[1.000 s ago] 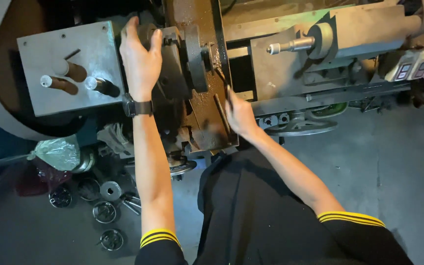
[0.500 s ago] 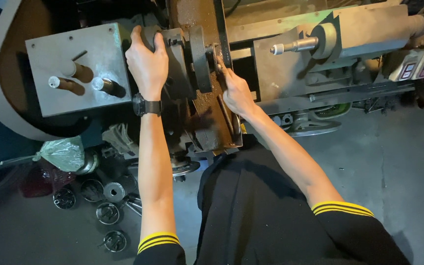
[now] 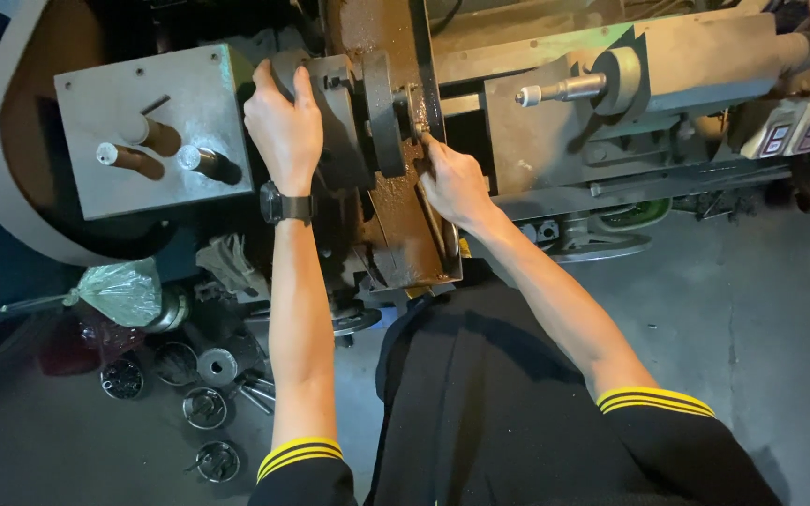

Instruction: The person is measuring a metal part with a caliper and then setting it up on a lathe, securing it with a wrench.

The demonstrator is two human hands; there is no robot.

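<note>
On the floor at the far left lies a green plastic bag (image 3: 124,290), with a scatter of round metal parts (image 3: 203,408) below it. Above them stands the grey gearbox housing (image 3: 147,131) of the lathe, three stubby levers (image 3: 152,131) sticking out of its face.

The left hand (image 3: 283,126), a black wristwatch (image 3: 285,203) on its wrist, lies over the dark chuck body (image 3: 330,122) just right of the housing, fingers curled and pressed together over the top edge, thumb laid along the side. It sits in the same place as a second ago.

The right hand (image 3: 454,183) is what has moved. A second ago it hung lower, at the near edge of the rusty carriage plate (image 3: 405,234); half a second ago it was rising; now it is up against the round chuck face (image 3: 382,112), fingers bunched together and reaching into the gap beside the disc. Whether they pinch a small part or a key there I cannot tell, as the hand hides it. To my eye, the left hand steadies the chuck while the right one works at its face.

Further right, the tailstock (image 3: 686,70) points its bright centre (image 3: 560,91) toward the chuck, well apart from both hands. Small control boxes (image 3: 799,126) sit at the far right.
</note>
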